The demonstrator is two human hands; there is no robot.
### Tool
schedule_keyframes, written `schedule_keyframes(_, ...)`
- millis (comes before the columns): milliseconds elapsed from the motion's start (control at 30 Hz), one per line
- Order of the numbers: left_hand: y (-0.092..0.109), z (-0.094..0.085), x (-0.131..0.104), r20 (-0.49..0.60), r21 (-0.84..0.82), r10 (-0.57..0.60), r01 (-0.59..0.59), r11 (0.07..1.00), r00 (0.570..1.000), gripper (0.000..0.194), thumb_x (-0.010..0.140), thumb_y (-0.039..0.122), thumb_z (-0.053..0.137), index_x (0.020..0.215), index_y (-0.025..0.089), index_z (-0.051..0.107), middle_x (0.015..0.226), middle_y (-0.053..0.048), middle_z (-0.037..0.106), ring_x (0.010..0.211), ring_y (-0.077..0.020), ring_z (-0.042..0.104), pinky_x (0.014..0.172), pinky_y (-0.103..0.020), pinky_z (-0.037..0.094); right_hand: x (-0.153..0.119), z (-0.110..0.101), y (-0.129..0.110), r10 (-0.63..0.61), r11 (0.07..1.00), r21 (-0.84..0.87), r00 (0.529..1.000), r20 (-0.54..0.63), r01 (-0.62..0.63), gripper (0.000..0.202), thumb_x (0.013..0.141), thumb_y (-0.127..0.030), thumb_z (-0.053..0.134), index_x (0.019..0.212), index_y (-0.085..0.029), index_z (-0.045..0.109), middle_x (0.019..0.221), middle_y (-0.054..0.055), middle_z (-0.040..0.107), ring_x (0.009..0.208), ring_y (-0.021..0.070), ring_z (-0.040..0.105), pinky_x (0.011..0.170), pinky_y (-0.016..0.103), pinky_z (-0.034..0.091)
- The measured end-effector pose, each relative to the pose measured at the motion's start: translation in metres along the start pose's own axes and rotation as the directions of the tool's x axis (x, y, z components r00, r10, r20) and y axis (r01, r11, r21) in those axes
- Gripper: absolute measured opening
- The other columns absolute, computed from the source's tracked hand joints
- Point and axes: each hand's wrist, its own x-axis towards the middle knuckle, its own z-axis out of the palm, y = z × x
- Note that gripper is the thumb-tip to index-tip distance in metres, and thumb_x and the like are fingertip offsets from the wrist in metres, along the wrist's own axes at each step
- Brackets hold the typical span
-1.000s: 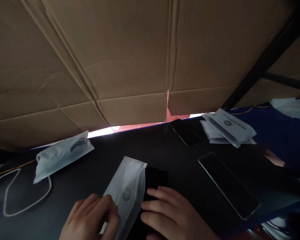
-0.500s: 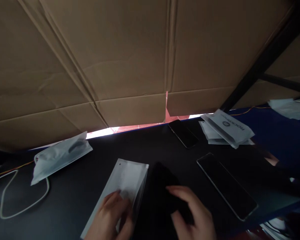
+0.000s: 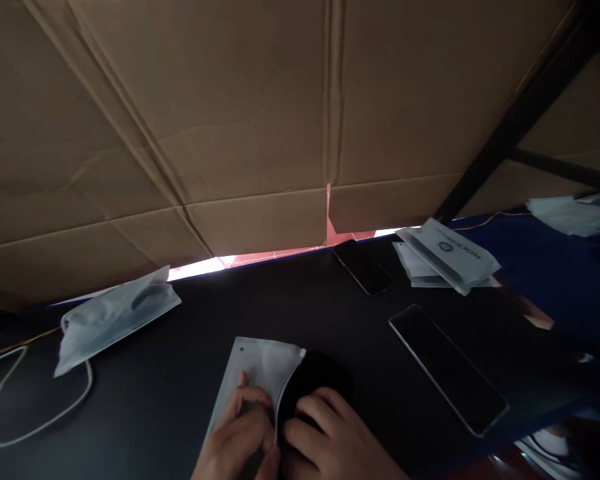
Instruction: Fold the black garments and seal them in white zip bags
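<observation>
A frosted white zip bag (image 3: 265,357) lies in front of me, its right edge parted and lifted. My left hand (image 3: 240,430) is closed on the bag near that open edge. Beside the opening is a black, soft-looking item (image 3: 330,370) that hardly stands out from the dark tabletop; its kind cannot be made out. The curled fingers of my right hand (image 3: 325,433) grip it against the mouth of the bag. How much of it is inside the bag is hidden by my hands.
Two phones, one nearer (image 3: 447,370) and one farther (image 3: 363,267), lie on the black table (image 3: 195,333). Printed white bags (image 3: 450,253) are at the back right, a filled frosted bag (image 3: 120,317) and white cord (image 3: 40,437) at left. A cardboard wall (image 3: 250,133) stands behind.
My right hand has moved left to the bag's edge, bringing the black item along. The bag's side has been pulled open, and its top has shifted slightly toward me.
</observation>
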Motion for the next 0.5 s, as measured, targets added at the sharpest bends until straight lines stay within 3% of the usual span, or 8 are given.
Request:
schedule_keyframes(67,-0.008,0.005,-0.001,-0.016,0.027,0.102,-0.101,0.995,0.995,0.021,0.096,0.014,0.055,0.079,0.026,0.055,0.074,0.003,0.067,0.097,-0.0197,0.072,0.134,-0.057,0.039,-0.001,0.003,0.0,0.038,0.999,-0.006,0.999,0.009,-0.038,0.037,0.115,-0.021,0.05,0.085,-0.024,0.071,0.088,-0.005,0.076,0.083,0.0164,0.064,0.08,0.033,0.052)
schedule_keyframes(133,-0.016,0.01,-0.003,-0.004,0.065,0.172,-0.171,0.983,0.985,0.022,0.092,0.01,0.053,0.078,0.027,0.055,0.069,0.005,0.065,0.096,-0.0195,0.073,0.133,-0.056,0.041,-0.004,0.007,-0.002,0.16,0.985,-0.057,0.987,-0.018,-0.161,0.032,0.115,-0.023,0.048,0.1,-0.024,0.076,0.099,-0.003,0.081,0.091,0.019,0.068,0.079,0.035,0.051)
schedule_keyframes(233,-0.02,0.015,-0.006,0.042,0.117,0.173,-0.177,0.977,0.984,0.027,0.094,0.01,0.05,0.075,0.028,0.057,0.068,0.004,0.065,0.098,-0.0199,0.075,0.131,-0.056,0.044,-0.01,0.017,-0.008,0.304,0.943,-0.119,0.951,-0.064,-0.309,0.029,0.113,-0.023,0.049,0.114,-0.019,0.078,0.108,0.005,0.083,0.097,0.0257,0.07,0.075,0.04,0.049)
schedule_keyframes(300,-0.018,0.014,-0.009,0.025,0.147,0.119,-0.121,0.982,0.993,0.027,0.096,0.013,0.053,0.076,0.028,0.064,0.085,-0.001,0.074,0.118,-0.0248,0.074,0.129,-0.058,0.047,-0.013,0.022,-0.012,0.3,0.946,-0.115,0.953,-0.052,-0.304,0.026,0.111,-0.023,0.052,0.109,-0.019,0.078,0.107,0.007,0.083,0.097,0.0272,0.07,0.07,0.04,0.047)
schedule_keyframes(367,-0.014,0.009,-0.011,-0.007,0.157,0.037,-0.035,0.987,0.999,0.025,0.099,0.016,0.056,0.082,0.027,0.072,0.123,-0.008,0.077,0.147,-0.0316,0.06,0.126,-0.055,0.052,-0.015,0.026,-0.014,0.212,0.975,-0.072,0.977,-0.017,-0.212,0.028,0.111,-0.024,0.056,0.092,-0.023,0.076,0.096,0.001,0.082,0.094,0.0228,0.071,0.066,0.037,0.046)
schedule_keyframes(433,-0.01,0.005,-0.012,-0.02,0.127,-0.013,0.015,0.992,1.0,0.025,0.103,0.018,0.056,0.089,0.026,0.075,0.155,-0.009,0.065,0.162,-0.0343,0.045,0.125,-0.051,0.053,-0.015,0.028,-0.014,0.093,0.996,-0.004,0.995,0.025,-0.093,0.036,0.115,-0.027,0.055,0.082,-0.026,0.07,0.087,-0.006,0.08,0.094,0.0163,0.071,0.066,0.031,0.047)
schedule_keyframes(500,-0.007,0.005,-0.014,-0.021,0.07,-0.001,0.003,0.998,1.0,0.028,0.105,0.02,0.052,0.089,0.025,0.074,0.165,-0.007,0.057,0.165,-0.0343,0.042,0.128,-0.051,0.05,-0.018,0.032,-0.013,0.022,0.997,0.077,0.999,0.044,-0.026,0.042,0.119,-0.031,0.049,0.084,-0.028,0.071,0.089,-0.009,0.08,0.096,0.0125,0.072,0.075,0.025,0.052)
